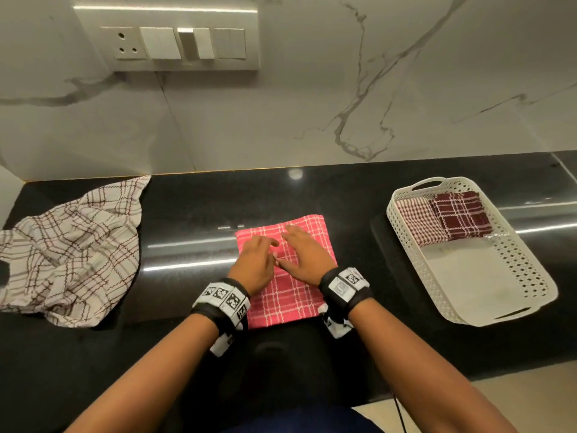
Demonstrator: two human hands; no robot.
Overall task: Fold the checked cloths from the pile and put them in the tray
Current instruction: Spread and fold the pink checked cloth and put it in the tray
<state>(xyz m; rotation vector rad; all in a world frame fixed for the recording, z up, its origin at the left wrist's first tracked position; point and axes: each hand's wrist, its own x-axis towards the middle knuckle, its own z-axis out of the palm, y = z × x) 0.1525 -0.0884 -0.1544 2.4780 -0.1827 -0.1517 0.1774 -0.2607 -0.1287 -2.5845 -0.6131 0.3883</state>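
Switchboard (168, 39) overlooks counter (193, 207); crumpled cloth (68, 248) lies left.

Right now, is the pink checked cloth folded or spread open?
Folded, at least partly: the pink cloth lies as a neat rectangle on the counter, left hand and right hand resting on top.

pink cloth (287, 307): folded, flat, centre | pile (71, 251): crumpled, left | tray (474, 276): right, holds folded cloths (459, 215)

Cloth (293, 304) lies between pile (68, 254), left, and tray (406, 245), right.
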